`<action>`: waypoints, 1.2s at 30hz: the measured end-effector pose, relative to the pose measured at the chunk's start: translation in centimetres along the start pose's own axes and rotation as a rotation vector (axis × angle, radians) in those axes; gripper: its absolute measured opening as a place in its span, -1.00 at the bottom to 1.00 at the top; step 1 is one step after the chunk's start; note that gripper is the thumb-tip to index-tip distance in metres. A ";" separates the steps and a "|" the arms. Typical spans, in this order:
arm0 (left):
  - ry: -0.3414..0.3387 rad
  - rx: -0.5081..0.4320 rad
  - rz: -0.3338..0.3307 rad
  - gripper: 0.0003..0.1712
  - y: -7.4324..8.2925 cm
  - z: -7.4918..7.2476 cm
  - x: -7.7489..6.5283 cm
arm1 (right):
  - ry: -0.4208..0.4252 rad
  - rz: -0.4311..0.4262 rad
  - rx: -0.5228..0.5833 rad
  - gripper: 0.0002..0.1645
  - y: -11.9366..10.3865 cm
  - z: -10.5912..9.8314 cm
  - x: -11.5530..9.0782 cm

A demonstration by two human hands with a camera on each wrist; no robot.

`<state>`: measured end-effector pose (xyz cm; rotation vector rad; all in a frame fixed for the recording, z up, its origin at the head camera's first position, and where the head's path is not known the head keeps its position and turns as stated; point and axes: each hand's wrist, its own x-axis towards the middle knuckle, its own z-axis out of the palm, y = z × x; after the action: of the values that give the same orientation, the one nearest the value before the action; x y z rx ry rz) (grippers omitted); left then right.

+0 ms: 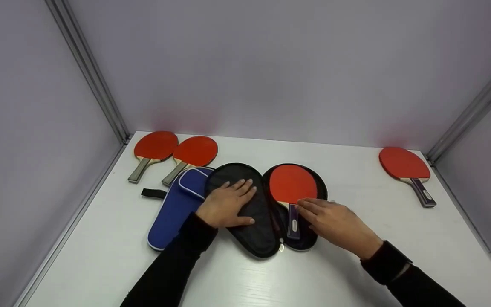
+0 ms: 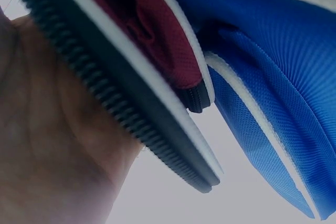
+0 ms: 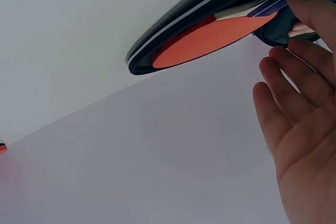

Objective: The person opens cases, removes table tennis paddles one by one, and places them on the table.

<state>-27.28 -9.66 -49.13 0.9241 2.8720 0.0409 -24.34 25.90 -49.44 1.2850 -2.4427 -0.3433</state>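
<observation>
A black zippered paddle case lies spread open, its left half [image 1: 257,221] beside the right half [image 1: 323,183]. In the right half rests a red table tennis paddle [image 1: 292,183] with a dark purple handle. My left hand [image 1: 226,204] lies on the left half with fingers spread; the left wrist view has the palm [image 2: 58,129] beside a zipper edge [image 2: 121,108]. Near the paddle's handle is my right hand [image 1: 335,219], fingers extended and not curled round it. In the right wrist view, the right hand [image 3: 310,114] appears loosely open beside the handle; contact there is unclear.
A blue case [image 1: 175,217] with white piping lies partly under the black one, with a black strap [image 1: 154,193]. Two red paddles, one far left [image 1: 156,145] and one beside it [image 1: 196,150], lie behind. Another red paddle [image 1: 403,163] is at right. Walls enclose the white table [image 1: 100,260].
</observation>
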 end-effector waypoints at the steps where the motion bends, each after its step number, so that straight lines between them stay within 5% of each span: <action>1: 0.003 0.003 0.000 0.09 0.0 0.0 0.0 | 0.006 -0.018 -0.004 -0.24 -0.2 0.1 0.1; 14: 0.006 0.005 0.002 0.10 0.1 -0.1 0.0 | 0.046 -0.183 -0.032 -0.58 -2.4 0.6 1.6; 22: 0.003 0.002 -0.003 0.10 0.0 0.0 0.0 | 0.048 -0.244 -0.138 -0.63 -2.5 0.9 2.2; 36: 0.008 0.020 -0.010 0.10 0.1 0.0 0.0 | 0.112 -0.292 -0.123 -0.67 -1.3 1.1 2.1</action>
<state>-27.19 -9.56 -49.10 0.9157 2.8890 0.0143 -24.89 23.50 -50.54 1.5633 -2.1084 -0.4754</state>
